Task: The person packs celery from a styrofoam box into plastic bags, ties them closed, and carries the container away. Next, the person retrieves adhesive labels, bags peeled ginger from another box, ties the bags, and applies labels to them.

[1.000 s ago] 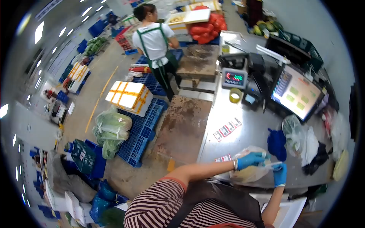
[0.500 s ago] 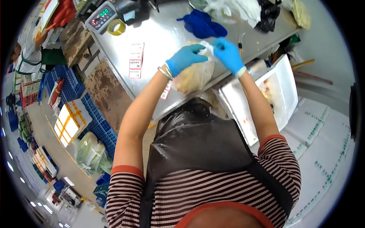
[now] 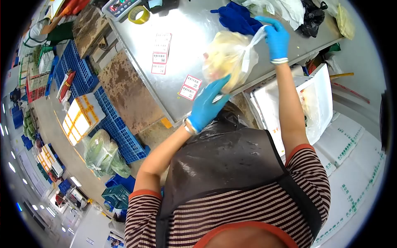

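Observation:
A clear plastic bag with pale yellowish contents [image 3: 225, 53] rests on the metal table; what exactly is inside is blurred by the plastic. Its twisted white neck [image 3: 257, 39] is stretched toward my right hand [image 3: 278, 40], which wears a blue glove and pinches the end. My left hand [image 3: 208, 106], also blue-gloved, is at the near side of the bag by the table edge. Its fingers are apart and hold nothing, with the fingertips at the bag's lower part. Two white labels with red borders [image 3: 190, 87] lie just left of the bag.
The metal table [image 3: 136, 45] carries more labels [image 3: 161, 53], yellow tape [image 3: 139, 15], a scale [image 3: 120, 7], a blue cloth item [image 3: 235, 18] and a black bag [image 3: 313, 18]. A white foam box [image 3: 318, 107] stands right, blue crates [image 3: 118, 128] left.
My left hand has let go near the bag's neck and dropped to its near side. My right hand has drawn the neck out to the right. The camera view has shifted.

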Demonstrator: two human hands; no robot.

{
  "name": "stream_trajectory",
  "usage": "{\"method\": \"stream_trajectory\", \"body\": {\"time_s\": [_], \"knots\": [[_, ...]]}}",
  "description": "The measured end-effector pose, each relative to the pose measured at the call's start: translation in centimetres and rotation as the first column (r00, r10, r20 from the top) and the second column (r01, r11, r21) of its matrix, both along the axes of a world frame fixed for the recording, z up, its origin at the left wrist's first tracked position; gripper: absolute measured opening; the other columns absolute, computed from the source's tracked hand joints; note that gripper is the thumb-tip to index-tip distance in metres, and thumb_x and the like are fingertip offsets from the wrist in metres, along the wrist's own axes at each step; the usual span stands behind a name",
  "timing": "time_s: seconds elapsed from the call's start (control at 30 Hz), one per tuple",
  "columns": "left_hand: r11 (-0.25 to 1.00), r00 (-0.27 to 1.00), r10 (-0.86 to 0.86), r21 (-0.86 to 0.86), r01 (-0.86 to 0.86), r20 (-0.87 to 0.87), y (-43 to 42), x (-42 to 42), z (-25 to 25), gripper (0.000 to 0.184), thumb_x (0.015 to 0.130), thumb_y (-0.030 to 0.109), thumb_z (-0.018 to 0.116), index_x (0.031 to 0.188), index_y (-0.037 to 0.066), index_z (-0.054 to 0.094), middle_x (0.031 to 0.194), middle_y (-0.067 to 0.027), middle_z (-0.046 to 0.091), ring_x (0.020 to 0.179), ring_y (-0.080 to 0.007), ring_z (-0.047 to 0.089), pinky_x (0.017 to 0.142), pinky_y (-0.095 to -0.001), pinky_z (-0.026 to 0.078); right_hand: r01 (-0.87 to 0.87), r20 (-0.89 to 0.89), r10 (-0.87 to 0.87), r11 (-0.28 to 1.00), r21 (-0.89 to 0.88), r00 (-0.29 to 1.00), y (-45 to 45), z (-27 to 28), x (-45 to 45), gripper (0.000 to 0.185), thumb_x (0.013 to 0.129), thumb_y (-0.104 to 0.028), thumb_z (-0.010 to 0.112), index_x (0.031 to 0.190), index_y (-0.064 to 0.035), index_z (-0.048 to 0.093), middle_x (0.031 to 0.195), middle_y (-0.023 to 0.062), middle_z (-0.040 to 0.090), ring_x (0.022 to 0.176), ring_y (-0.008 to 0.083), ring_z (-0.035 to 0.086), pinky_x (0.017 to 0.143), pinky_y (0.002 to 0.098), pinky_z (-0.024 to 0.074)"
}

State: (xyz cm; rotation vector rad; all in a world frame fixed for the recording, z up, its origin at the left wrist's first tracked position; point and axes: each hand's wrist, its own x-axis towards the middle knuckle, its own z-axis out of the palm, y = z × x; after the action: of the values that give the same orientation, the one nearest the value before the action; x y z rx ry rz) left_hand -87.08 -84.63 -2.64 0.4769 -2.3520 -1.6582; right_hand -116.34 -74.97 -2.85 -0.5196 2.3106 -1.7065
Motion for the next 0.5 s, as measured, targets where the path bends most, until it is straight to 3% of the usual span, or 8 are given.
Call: {"method": "stream_trajectory", "body": {"time_s": [0.07, 0.1, 0.13, 0.2, 0.3, 0.37, 0.47, 0.5], "knots": [[0.999, 0.974, 0.037, 0.004, -0.039, 0.221, -1.2, 4.7, -4.3, 0.035, 0.09, 0.019, 0.066, 0.124, 0.011, 0.065, 0.115, -0.0116, 0.066, 0.092, -0.019, 0.065, 0.084, -0.0309, 0.05, -0.124, 0.015, 0.123, 0.984, 0.125, 0.992, 2.0, 1.1, 0.2, 0.037, 0.086, -0.006, 0.054, 0.12, -0.0093, 0.067, 0.108, 0.0023, 0.068, 0.084, 0.0097, 0.058, 0.077, 0.0242, 0.0493], [0.978, 0.929, 0.185, 0.03, -0.205, 0.319, -1.6, 6.9, -7.0, 0.032, 0.089, 0.02, 0.065, 0.119, 0.009, 0.066, 0.11, -0.0123, 0.067, 0.087, -0.023, 0.065, 0.078, -0.0342, 0.052, -0.211, -0.032, 0.222, 0.955, 0.207, 0.975, 3.3, 1.4, 0.3, 0.04, 0.086, -0.007, 0.054, 0.125, -0.0102, 0.064, 0.112, 0.003, 0.066, 0.087, 0.0104, 0.058, 0.079, 0.0248, 0.0494], [0.955, 0.893, 0.295, -0.148, -0.259, 0.339, -2.6, 9.7, -10.7, 0.028, 0.089, 0.019, 0.063, 0.114, 0.008, 0.067, 0.103, -0.0121, 0.068, 0.079, -0.0232, 0.065, 0.074, -0.0347, 0.051, -0.291, -0.066, 0.323, 0.911, 0.292, 0.944, 4.3, 1.7, 0.9, 0.043, 0.087, -0.008, 0.054, 0.129, -0.0111, 0.061, 0.116, 0.0037, 0.064, 0.091, 0.011, 0.058, 0.081, 0.0254, 0.0495], [0.889, 0.787, 0.457, -0.186, -0.419, 0.414, -4.8, 12.3, -12.7, 0.031, 0.084, 0.022, 0.069, 0.112, 0.008, 0.068, 0.102, -0.0124, 0.067, 0.084, -0.0256, 0.063, 0.076, -0.0366, 0.05, -0.078, -0.306, 0.289, 0.831, 0.551, 0.907, 6.2, 2.7, 4.0, 0.053, 0.086, -0.005, 0.057, 0.138, -0.0125, 0.052, 0.119, 0.0069, 0.061, 0.098, 0.0125, 0.057, 0.083, 0.0271, 0.0499], [0.802, 0.702, 0.595, -0.344, -0.488, 0.391, -6.4, 11.9, -12.9, 0.04, 0.081, 0.024, 0.073, 0.116, 0.007, 0.065, 0.103, -0.0134, 0.066, 0.089, -0.0273, 0.063, 0.08, -0.0378, 0.05, 0.077, -0.433, 0.086, 0.935, 0.346, 0.897, 3.2, 7.4, 10.2, 0.047, 0.087, -0.002, 0.058, 0.134, -0.011, 0.056, 0.11, 0.008, 0.062, 0.1, 0.014, 0.058, 0.083, 0.0282, 0.05], [0.786, 0.755, 0.576, -0.465, -0.407, 0.313, -7.0, 10.5, -14.9, 0.067, 0.075, 0.027, 0.078, 0.132, 0.005, 0.052, 0.106, -0.0178, 0.062, 0.094, -0.0322, 0.061, 0.083, -0.0404, 0.049, -0.166, -0.299, 0.217, 0.968, 0.186, 0.929, 1.8, 5.4, 13.7, 0.044, 0.088, 0.0, 0.06, 0.131, -0.0107, 0.059, 0.105, 0.0074, 0.061, 0.095, 0.0139, 0.06, 0.081, 0.0283, 0.0503], [0.804, 0.738, 0.535, -0.515, -0.296, 0.411, -5.7, 6.6, -13.8, 0.088, 0.071, 0.024, 0.082, 0.144, 0.005, 0.037, 0.109, -0.0209, 0.059, 0.1, -0.0356, 0.059, 0.086, -0.0419, 0.048, -0.618, 0.329, 0.57, 0.784, 0.054, 0.753, -2.1, -0.6, 18.9, 0.034, 0.091, -0.015, 0.06, 0.124, -0.0092, 0.063, 0.101, 0.0083, 0.067, 0.085, 0.0168, 0.064, 0.079, 0.0301, 0.052], [0.826, 0.709, 0.52, -0.493, -0.274, 0.477, -5.3, 6.0, -14.0, 0.093, 0.07, 0.022, 0.083, 0.147, 0.005, 0.032, 0.11, -0.0216, 0.058, 0.102, -0.0366, 0.058, 0.086, -0.0423, 0.048, -0.672, 0.258, 0.626, 0.721, 0.167, 0.736, -3.3, -4.6, 20.1, 0.038, 0.088, -0.016, 0.061, 0.126, -0.0095, 0.062, 0.107, 0.0133, 0.066, 0.09, 0.0236, 0.066, 0.081, 0.0332, 0.0525]]}}
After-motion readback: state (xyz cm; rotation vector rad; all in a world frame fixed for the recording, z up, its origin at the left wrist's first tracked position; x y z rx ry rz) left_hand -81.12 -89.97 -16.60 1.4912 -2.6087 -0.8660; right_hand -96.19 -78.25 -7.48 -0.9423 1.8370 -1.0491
